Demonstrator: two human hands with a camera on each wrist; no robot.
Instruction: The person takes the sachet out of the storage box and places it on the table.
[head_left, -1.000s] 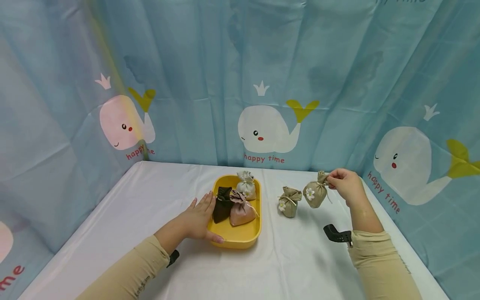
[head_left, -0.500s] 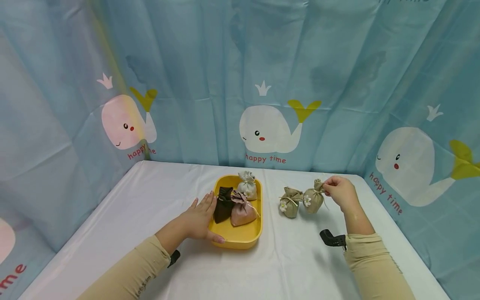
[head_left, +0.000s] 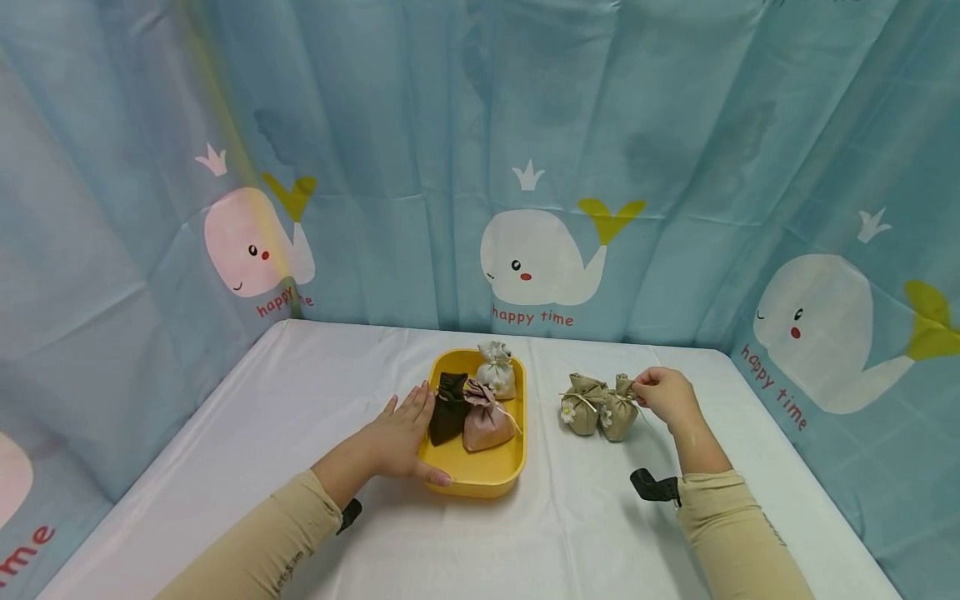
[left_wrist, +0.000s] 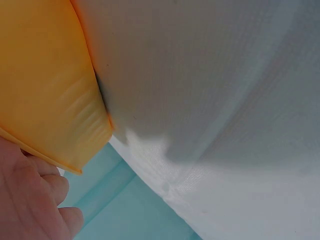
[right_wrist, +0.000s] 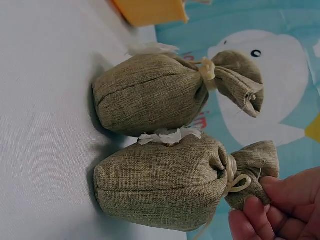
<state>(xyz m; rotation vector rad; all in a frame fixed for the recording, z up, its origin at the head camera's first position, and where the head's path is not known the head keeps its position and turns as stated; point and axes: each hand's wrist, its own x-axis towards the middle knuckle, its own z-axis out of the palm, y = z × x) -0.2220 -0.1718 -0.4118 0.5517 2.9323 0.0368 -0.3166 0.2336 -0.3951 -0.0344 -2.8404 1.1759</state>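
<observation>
My right hand (head_left: 670, 398) pinches the gathered neck of a tan drawstring pouch (right_wrist: 160, 187) with a white flower on its side. This pouch stands upright, close over the white cloth, right beside a second tan flowered pouch (right_wrist: 150, 95). My left hand (head_left: 393, 437) lies with straight fingers along the left rim of a yellow tray (head_left: 468, 477). Inside the tray are a dark brown pouch (head_left: 447, 417), a pink pouch (head_left: 486, 429) and a pale grey pouch (head_left: 497, 377). In the left wrist view, the fingers show beside the tray's outer wall (left_wrist: 50, 85).
A white cloth (head_left: 525, 550) covers the table. Behind and at both sides hangs a blue curtain (head_left: 390, 250) printed with whales. A black wrist mount (head_left: 655, 486) sticks out from the right sleeve.
My right hand has moved left and down with the tan pouch, bringing it from apart to right beside the other tan pouch. The left hand stays at the tray.
</observation>
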